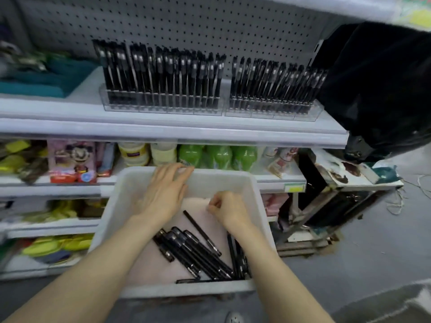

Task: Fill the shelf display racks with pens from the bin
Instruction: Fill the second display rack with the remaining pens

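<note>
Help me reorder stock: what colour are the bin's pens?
The slim pens are black, clearest in the head view.

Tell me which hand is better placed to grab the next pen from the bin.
Right, probably. The right hand hangs inside the bin just beside the lone pen; the left hand rests on the far rim, past the pile of pens.

1. Behind the shelving we see a grey pegboard wall (210,24), dotted with small holes.
2. The white shelf (70,127) runs across — lower tiers (58,190) hold green bottles (219,156) and bright packets (70,162).
3. At right, we see a grey floor (373,252), a paint-stained stand (338,173) and a black bag (377,89) above it.
</note>
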`<state>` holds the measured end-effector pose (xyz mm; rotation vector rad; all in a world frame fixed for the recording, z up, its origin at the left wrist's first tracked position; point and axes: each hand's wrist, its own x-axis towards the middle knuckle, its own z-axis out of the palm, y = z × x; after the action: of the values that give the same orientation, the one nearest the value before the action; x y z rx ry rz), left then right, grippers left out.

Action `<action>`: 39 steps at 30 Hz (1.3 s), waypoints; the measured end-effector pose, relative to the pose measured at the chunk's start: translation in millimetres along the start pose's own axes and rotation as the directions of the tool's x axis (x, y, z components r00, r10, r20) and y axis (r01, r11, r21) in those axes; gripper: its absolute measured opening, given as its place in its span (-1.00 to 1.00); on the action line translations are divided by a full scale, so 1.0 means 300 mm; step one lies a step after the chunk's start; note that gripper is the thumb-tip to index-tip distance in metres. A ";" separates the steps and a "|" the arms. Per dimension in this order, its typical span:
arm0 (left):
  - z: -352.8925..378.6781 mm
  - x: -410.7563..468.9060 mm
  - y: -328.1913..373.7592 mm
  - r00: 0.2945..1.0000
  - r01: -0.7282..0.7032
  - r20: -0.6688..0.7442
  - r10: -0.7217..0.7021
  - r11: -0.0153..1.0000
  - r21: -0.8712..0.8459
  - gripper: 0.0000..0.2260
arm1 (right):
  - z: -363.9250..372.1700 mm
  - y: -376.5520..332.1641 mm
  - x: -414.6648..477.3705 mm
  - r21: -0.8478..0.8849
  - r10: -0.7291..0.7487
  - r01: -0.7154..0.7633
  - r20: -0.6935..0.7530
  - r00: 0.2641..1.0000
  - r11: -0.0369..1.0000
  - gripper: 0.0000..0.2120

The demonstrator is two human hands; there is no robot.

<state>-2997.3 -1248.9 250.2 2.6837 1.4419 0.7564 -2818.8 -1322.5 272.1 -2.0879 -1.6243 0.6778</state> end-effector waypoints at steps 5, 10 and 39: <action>0.016 -0.005 0.014 0.997 -0.004 -0.072 0.002 0.999 -0.034 -0.49 | 0.059 0.007 -0.028 -0.192 0.037 0.009 0.234 0.972 0.981 -0.78; 0.014 -0.004 0.017 0.999 0.020 -0.031 -0.021 1.000 -0.024 -0.44 | 0.060 0.006 -0.031 -0.310 0.016 0.053 0.214 0.977 0.949 -0.90; -0.088 0.331 0.370 0.990 -0.131 -0.079 0.115 0.963 -0.234 -0.84 | -0.433 0.028 0.089 0.826 0.075 0.195 -0.275 0.959 0.530 -0.92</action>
<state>-2875.3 -1240.9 339.2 2.6024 1.1188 0.9648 -2728.7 -1301.6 367.4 -1.2862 -0.8775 0.8709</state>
